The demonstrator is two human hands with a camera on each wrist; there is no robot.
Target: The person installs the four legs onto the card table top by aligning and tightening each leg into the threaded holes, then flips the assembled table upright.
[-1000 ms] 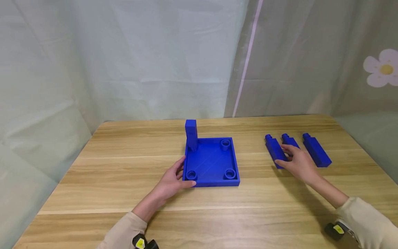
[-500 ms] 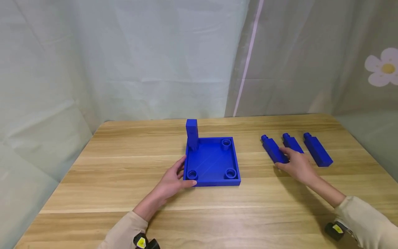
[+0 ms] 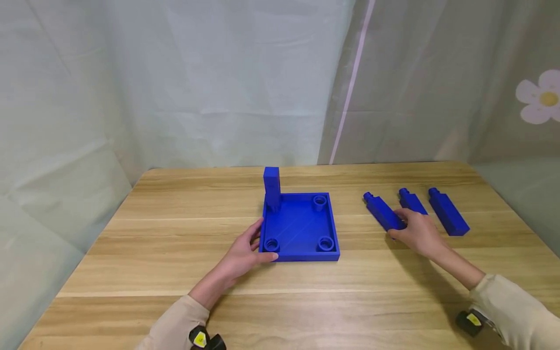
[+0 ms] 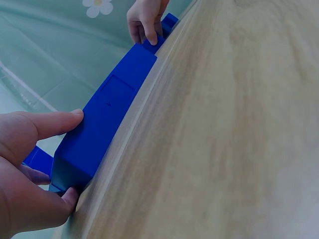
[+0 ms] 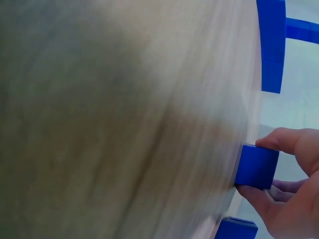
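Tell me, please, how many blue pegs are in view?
4: one upright in the tray's far-left corner; three lying right of it, the left one gripped by the right hand, middle, right.

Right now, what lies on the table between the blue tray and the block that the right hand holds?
Nothing: in the head view, only bare table lies between the blue tray and the block that the right hand grips.

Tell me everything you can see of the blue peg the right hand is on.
The blue peg is a matte, plastic-looking rectangular block with a short round stub at its far end. It lies flat on the wooden table, angled, leftmost of three. The right hand pinches its near end between thumb and fingers; nothing else touches it.
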